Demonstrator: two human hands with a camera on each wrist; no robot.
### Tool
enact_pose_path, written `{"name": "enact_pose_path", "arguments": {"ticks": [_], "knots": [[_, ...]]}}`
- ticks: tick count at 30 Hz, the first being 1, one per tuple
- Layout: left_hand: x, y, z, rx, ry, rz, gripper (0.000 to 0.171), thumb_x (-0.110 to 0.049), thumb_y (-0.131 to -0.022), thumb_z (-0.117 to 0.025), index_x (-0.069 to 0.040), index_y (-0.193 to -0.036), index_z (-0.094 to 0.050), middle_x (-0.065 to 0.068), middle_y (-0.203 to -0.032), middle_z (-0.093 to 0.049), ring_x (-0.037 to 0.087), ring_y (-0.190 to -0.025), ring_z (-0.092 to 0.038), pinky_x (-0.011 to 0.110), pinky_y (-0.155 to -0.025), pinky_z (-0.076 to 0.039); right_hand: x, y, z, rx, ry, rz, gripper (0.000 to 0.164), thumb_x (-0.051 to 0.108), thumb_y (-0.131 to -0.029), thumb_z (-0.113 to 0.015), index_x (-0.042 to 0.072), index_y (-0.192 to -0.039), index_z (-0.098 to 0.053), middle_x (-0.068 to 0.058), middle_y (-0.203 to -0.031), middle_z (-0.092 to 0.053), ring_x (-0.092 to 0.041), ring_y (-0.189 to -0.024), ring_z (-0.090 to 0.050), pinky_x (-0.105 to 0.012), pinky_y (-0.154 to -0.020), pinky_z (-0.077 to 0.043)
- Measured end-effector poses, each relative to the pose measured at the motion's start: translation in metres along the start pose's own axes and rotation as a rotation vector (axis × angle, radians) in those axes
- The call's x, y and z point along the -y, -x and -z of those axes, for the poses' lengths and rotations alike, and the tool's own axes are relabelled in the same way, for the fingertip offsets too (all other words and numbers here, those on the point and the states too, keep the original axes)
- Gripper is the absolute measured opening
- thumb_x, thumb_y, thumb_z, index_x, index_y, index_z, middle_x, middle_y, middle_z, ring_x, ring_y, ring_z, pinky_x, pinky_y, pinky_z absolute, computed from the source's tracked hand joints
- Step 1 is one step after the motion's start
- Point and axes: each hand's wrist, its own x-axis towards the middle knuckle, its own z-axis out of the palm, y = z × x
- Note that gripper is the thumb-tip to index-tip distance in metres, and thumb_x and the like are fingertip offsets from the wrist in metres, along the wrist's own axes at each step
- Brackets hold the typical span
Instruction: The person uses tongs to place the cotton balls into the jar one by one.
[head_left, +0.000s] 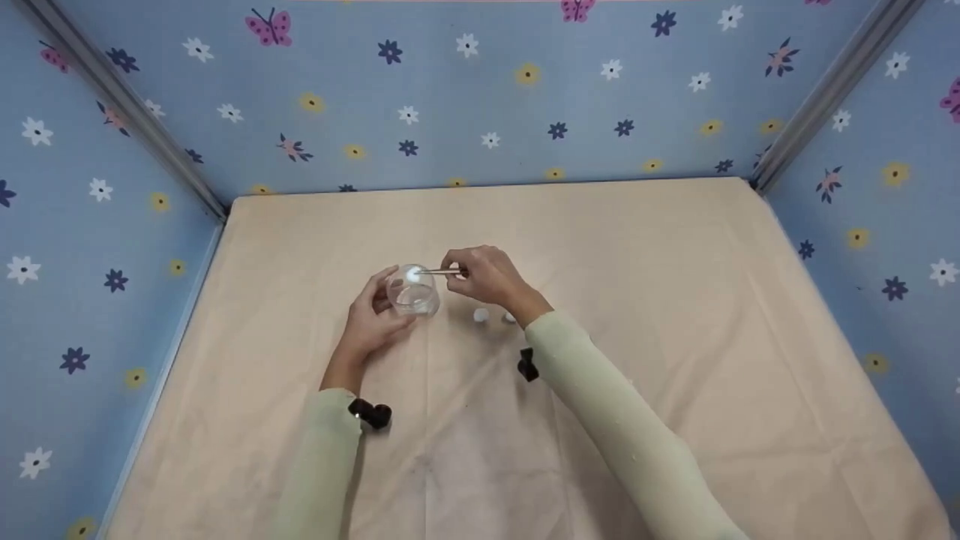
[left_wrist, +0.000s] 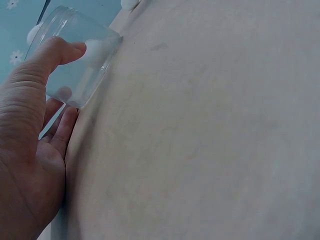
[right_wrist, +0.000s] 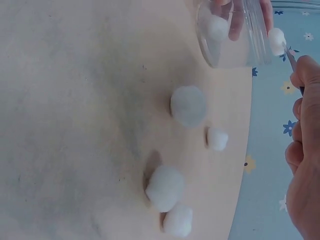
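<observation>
- Where the scene spreads near to far, one beige cloth (head_left: 645,247).
- Left hand (head_left: 369,319): thumb and fingers curled round a clear jar (head_left: 416,300).
- Right hand (head_left: 491,277): fingers pinching tweezers (head_left: 444,271).
- Jar: left of centre; one white ball (right_wrist: 218,28) inside.
- Tweezers: tip on a second ball (right_wrist: 276,41) at the jar's mouth.
- Four loose balls (right_wrist: 188,106): on cloth, right of jar.

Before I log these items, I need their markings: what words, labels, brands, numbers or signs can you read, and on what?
None can be read.
The clear jar, thin metal tool and white balls show no lettering.
The wall covering shows only flowers and butterflies.
Any marking on the black wrist devices is too small to read.
</observation>
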Motion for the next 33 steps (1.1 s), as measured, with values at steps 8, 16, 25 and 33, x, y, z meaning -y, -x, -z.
{"name": "enact_pose_path", "arguments": {"ticks": [8, 16, 25, 33], "knots": [[-0.002, -0.001, 0.0, 0.012, 0.004, 0.009, 0.093, 0.003, -0.089, -0.086, -0.014, -0.171, -0.046, 0.026, -0.16, -0.059, 0.042, -0.146, -0.062, 0.047, -0.13, -0.049, 0.002, 0.0, -0.002, -0.008, 0.027, 0.009, 0.017, 0.013, -0.102, -0.072, 0.01, -0.114, -0.083, -0.01, -0.091, -0.083, -0.025, -0.076, -0.069, -0.04, -0.073, -0.056], [0.0, -0.001, 0.001, 0.0, 0.02, -0.003, 0.093, 0.005, -0.087, -0.087, -0.013, -0.17, -0.048, 0.027, -0.162, -0.06, 0.044, -0.144, -0.063, 0.053, -0.131, -0.048, 0.0, 0.002, -0.003, 0.007, 0.016, -0.016, 0.019, 0.014, -0.102, -0.072, 0.011, -0.117, -0.083, -0.011, -0.091, -0.083, -0.025, -0.077, -0.068, -0.041, -0.075, -0.057], [-0.005, 0.004, 0.002, 0.029, 0.002, 0.005, 0.094, 0.004, -0.09, -0.085, -0.013, -0.173, -0.043, 0.027, -0.164, -0.056, 0.046, -0.147, -0.06, 0.055, -0.133, -0.046, -0.009, 0.009, 0.0, -0.006, 0.027, -0.031, 0.019, 0.014, -0.102, -0.072, 0.011, -0.117, -0.084, -0.011, -0.091, -0.083, -0.026, -0.077, -0.068, -0.043, -0.075, -0.058], [-0.001, 0.002, 0.0, 0.015, -0.004, -0.002, 0.095, 0.004, -0.088, -0.086, -0.014, -0.172, -0.044, 0.026, -0.163, -0.058, 0.043, -0.146, -0.061, 0.052, -0.132, -0.049, -0.016, 0.013, 0.006, 0.002, 0.017, -0.058, 0.022, 0.017, -0.1, -0.073, 0.012, -0.119, -0.084, -0.011, -0.093, -0.084, -0.024, -0.08, -0.069, -0.044, -0.078, -0.06]]}}
